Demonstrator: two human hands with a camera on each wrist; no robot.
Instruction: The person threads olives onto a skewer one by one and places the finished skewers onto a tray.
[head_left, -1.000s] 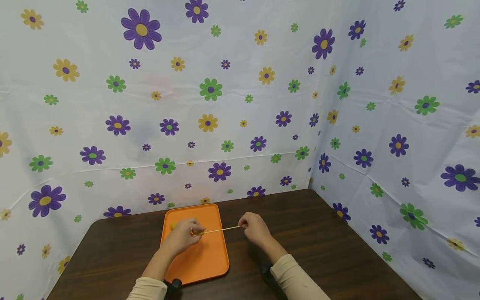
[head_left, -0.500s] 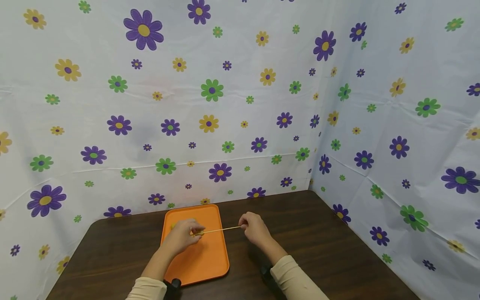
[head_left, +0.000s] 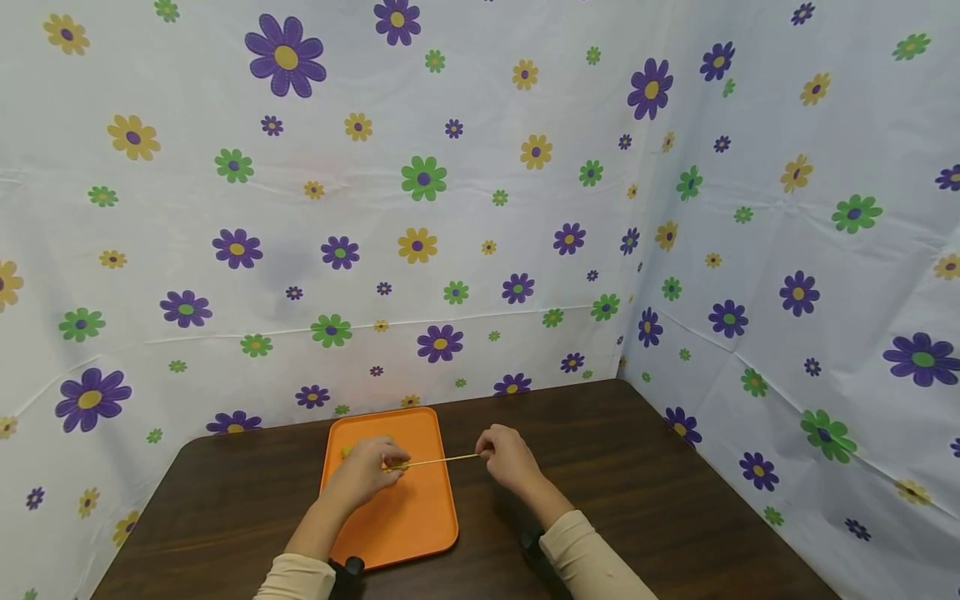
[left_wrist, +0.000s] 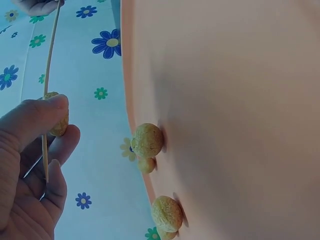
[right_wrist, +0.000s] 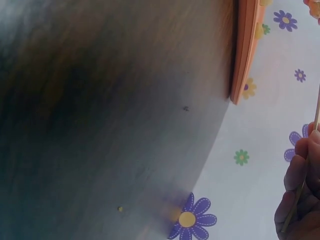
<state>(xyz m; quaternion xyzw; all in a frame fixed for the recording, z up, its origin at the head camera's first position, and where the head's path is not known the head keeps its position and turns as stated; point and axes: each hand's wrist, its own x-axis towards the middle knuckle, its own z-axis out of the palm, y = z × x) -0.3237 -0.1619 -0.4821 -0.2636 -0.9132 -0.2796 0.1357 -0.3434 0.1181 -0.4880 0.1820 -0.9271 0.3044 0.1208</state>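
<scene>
Over the orange tray [head_left: 397, 525], my left hand [head_left: 365, 471] pinches a small, lumpy yellow-brown ball [left_wrist: 61, 122] between thumb and fingers. A thin wooden skewer [head_left: 442, 460] runs from my right hand [head_left: 510, 457] to this ball. In the left wrist view its pointed end shows below the thumb, beside the curled lower fingers; the thumb hides whether it pierces the ball. The right fingers [right_wrist: 296, 172] grip the skewer's other end, right of the tray, above the table. More such balls [left_wrist: 148, 141] lie on the tray, partly behind the left hand in the head view.
The dark wood table [head_left: 600, 483] reaches past the tray on both sides. Flower-print sheets [head_left: 480, 208] hang behind it and along its right side. A tiny yellow crumb [right_wrist: 120, 209] lies on the tabletop in the right wrist view.
</scene>
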